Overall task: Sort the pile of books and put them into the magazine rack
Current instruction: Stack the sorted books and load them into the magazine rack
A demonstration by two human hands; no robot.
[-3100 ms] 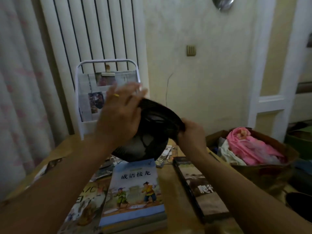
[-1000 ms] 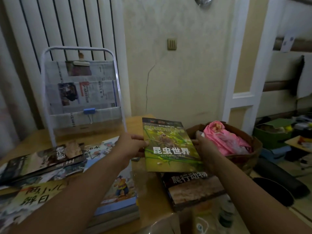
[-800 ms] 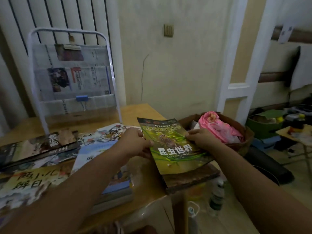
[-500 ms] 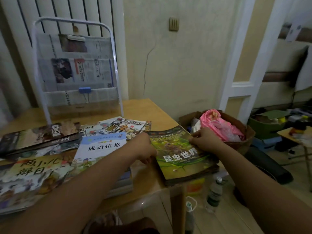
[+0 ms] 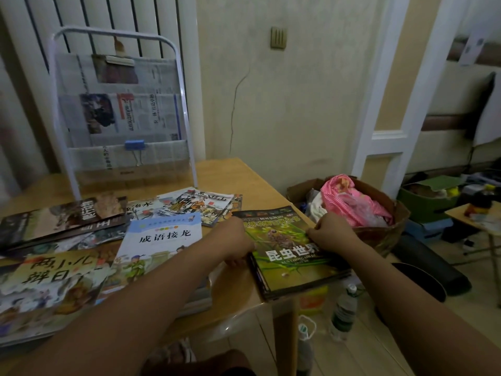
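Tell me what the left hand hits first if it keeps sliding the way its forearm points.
Probably the green insect book topping the small stack at the wooden table's right edge: the left hand is already at its left edge. Past it, the right hand. Depth is uncertain.

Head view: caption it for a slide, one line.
Both hands, left and right, square a green insect book on a stack at the table corner.
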